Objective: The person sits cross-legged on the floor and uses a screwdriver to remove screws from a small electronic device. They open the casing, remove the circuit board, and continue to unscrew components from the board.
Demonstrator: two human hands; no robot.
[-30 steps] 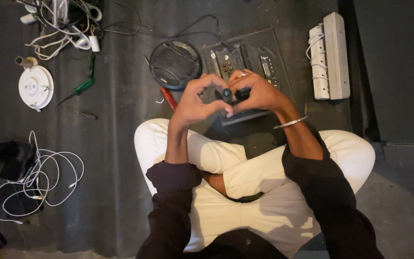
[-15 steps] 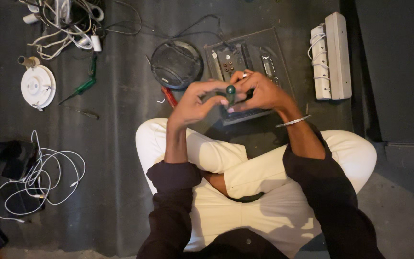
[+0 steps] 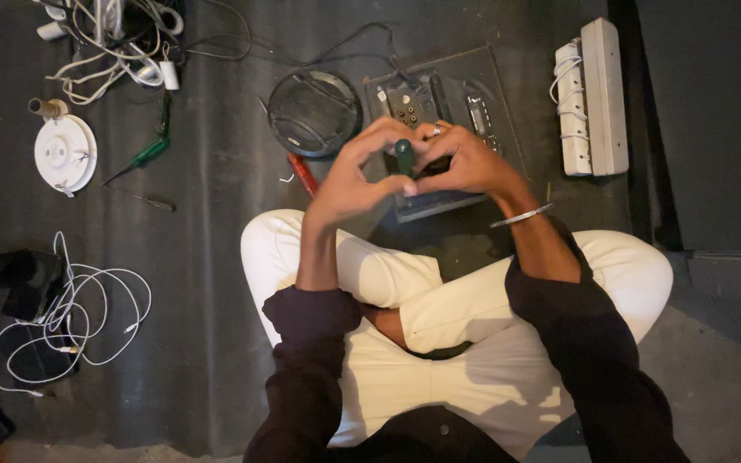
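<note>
Head view: left hand [image 3: 349, 184] and right hand [image 3: 465, 163] both clamped on green screwdriver [image 3: 404, 156], mid-screw over grey panel [image 3: 439, 94], centre frame; needs steady downward twisting.

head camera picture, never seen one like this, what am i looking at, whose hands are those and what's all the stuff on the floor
The camera sits on a person's head and looks straight down, so you see their own crossed legs in white trousers and both arms. The left hand and right hand together grip a green-handled screwdriver, held over a clear-lidded tray of electrical parts on the dark floor mat. Around it lie a round black cover, a white power strip, a round white ceiling fitting, a second green screwdriver and a coiled white cable.
</note>
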